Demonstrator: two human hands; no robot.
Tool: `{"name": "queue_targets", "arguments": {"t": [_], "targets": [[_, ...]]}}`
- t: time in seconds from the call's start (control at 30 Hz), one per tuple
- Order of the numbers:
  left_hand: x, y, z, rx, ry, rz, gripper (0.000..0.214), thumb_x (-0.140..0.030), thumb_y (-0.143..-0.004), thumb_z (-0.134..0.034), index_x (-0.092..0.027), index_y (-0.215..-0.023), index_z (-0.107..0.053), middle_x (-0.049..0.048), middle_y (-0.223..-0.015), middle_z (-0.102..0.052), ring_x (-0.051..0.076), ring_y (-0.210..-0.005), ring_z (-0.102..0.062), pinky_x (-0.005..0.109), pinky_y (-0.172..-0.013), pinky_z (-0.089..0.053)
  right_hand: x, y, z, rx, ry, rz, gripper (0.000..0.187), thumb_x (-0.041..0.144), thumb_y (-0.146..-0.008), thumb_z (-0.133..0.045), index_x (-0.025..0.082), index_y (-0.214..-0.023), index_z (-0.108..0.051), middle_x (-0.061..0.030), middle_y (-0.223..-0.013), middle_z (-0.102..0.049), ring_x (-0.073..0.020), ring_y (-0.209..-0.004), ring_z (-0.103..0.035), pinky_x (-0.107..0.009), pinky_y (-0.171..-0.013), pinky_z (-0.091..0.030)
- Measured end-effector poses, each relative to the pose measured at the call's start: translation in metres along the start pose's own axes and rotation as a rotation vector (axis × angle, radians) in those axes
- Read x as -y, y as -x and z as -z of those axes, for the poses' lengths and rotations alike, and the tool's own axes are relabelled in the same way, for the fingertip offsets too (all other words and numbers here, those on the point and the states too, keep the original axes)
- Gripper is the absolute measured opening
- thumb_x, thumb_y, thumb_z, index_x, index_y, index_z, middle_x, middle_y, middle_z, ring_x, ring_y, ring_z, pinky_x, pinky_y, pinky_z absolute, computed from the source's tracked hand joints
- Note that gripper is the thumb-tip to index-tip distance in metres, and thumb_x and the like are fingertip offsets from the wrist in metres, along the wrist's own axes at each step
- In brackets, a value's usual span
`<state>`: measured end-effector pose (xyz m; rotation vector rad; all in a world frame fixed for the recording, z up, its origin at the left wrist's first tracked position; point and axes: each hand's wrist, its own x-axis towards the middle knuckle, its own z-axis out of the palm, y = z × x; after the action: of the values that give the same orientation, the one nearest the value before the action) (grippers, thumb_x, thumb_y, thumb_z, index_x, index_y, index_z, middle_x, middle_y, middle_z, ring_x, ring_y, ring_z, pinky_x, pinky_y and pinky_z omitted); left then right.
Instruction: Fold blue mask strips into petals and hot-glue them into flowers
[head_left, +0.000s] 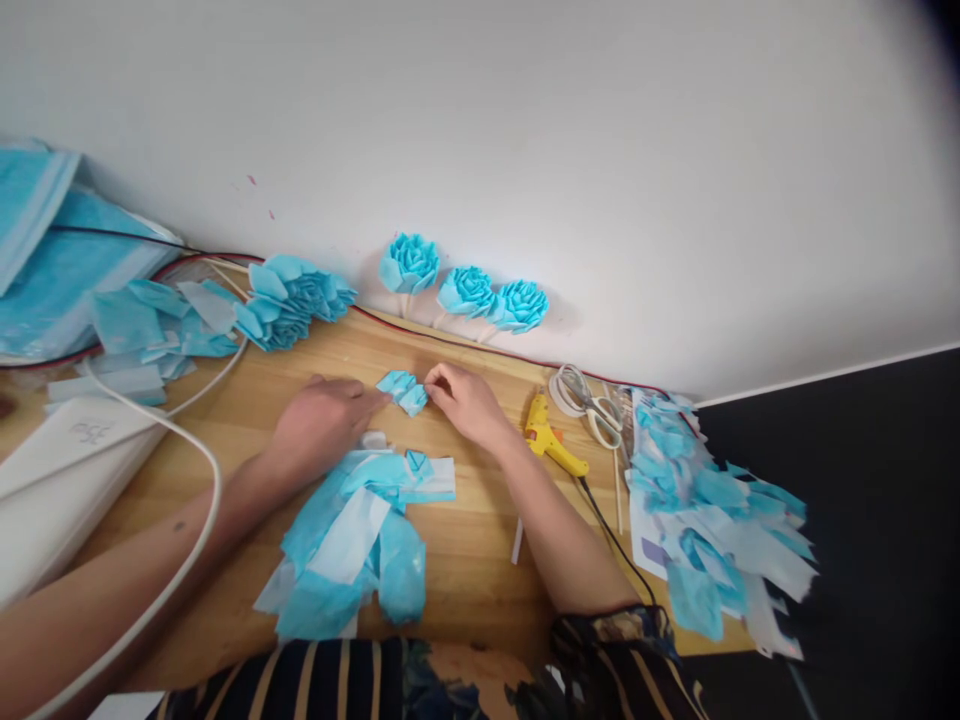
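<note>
A small folded blue fabric piece (403, 390), cut from thin mask-like material, lies low over the wooden table between my hands. My left hand (326, 415) is closed at its left edge, fingertips on it; the thumb's grip is partly hidden. At the opposite edge, my right hand (466, 403) pinches the same piece between thumb and fingers. Just below them spreads a loose pile of blue and white fabric pieces (349, 540). A yellow glue gun (551, 437) lies to the right of my right forearm, its black cord running toward me.
Three blue fabric flowers (466, 290) on sticks lean against the wall; more blue flowers (292, 300) lie at left. Scissors (600, 415) and a tape roll (568, 390) lie at right, beside a scrap heap (697, 500). A white cable (214, 500) loops over my left forearm.
</note>
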<state>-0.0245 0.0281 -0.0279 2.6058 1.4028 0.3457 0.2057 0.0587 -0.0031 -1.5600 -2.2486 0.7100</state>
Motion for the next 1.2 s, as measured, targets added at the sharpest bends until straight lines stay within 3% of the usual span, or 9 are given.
{"name": "queue_targets", "arguments": {"t": [0.4, 0.57, 0.83, 0.97, 1.07, 1.2], "targets": [[0.000, 0.003, -0.002, -0.128, 0.141, -0.029, 0.035, -0.018, -0.097, -0.043, -0.021, -0.117, -0.071, 0.0074, -0.101, -0.077, 0.021, -0.088, -0.068, 0.033, -0.074, -0.041, 0.003, -0.003, -0.008, -0.037, 0.073, -0.025, 0.008, 0.021, -0.092, -0.056, 0.022, -0.091, -0.063, -0.0013, -0.088, -0.071, -0.0171, -0.081, -0.062, -0.027, -0.071, -0.039], [-0.003, 0.000, -0.002, -0.088, 0.139, -0.112, 0.032, -0.017, -0.096, -0.047, -0.021, -0.119, -0.070, 0.0082, -0.105, -0.076, 0.024, -0.095, -0.068, 0.035, -0.076, -0.041, 0.003, -0.003, -0.008, -0.040, 0.078, -0.040, 0.008, 0.021, -0.091, -0.056, 0.022, -0.090, -0.064, -0.0012, -0.087, -0.071, -0.0172, -0.080, -0.062, -0.027, -0.070, -0.039], [-0.007, -0.005, 0.002, -0.020, -0.032, -0.108, 0.033, -0.012, -0.091, -0.050, -0.022, -0.114, -0.071, 0.0080, -0.087, -0.073, 0.026, -0.082, -0.067, 0.037, -0.071, -0.040, 0.001, -0.006, -0.009, -0.043, 0.069, -0.043, 0.009, 0.021, -0.090, -0.057, 0.022, -0.091, -0.066, -0.0020, -0.088, -0.073, -0.0179, -0.080, -0.064, -0.027, -0.070, -0.041], [-0.007, -0.005, 0.002, -0.015, -0.034, -0.112, 0.033, -0.012, -0.090, -0.050, -0.022, -0.115, -0.070, 0.0082, -0.090, -0.073, 0.026, -0.082, -0.068, 0.037, -0.071, -0.039, -0.006, -0.006, -0.005, -0.024, -0.066, -0.042, 0.016, 0.019, -0.092, -0.052, 0.022, -0.095, -0.068, -0.0022, -0.093, -0.075, -0.0166, -0.083, -0.066, -0.027, -0.077, -0.045], [-0.008, -0.005, 0.003, -0.016, -0.020, -0.116, 0.029, -0.014, -0.091, -0.052, -0.021, -0.112, -0.070, 0.0076, -0.085, -0.072, 0.026, -0.080, -0.067, 0.037, -0.071, -0.038, -0.008, -0.003, 0.001, -0.109, -0.216, -0.059, 0.026, 0.018, -0.095, -0.045, 0.020, -0.110, -0.065, -0.0032, -0.099, -0.075, -0.0148, -0.085, -0.067, -0.027, -0.081, -0.047], [-0.009, -0.005, 0.004, -0.013, -0.030, -0.111, 0.028, -0.013, -0.091, -0.051, -0.020, -0.111, -0.071, 0.0077, -0.085, -0.072, 0.026, -0.079, -0.067, 0.036, -0.070, -0.038, -0.001, 0.001, 0.001, -0.121, -0.245, 0.058, 0.028, 0.017, -0.096, -0.041, 0.019, -0.115, -0.062, -0.0036, -0.101, -0.073, -0.0141, -0.086, -0.066, -0.027, -0.082, -0.047]]}}
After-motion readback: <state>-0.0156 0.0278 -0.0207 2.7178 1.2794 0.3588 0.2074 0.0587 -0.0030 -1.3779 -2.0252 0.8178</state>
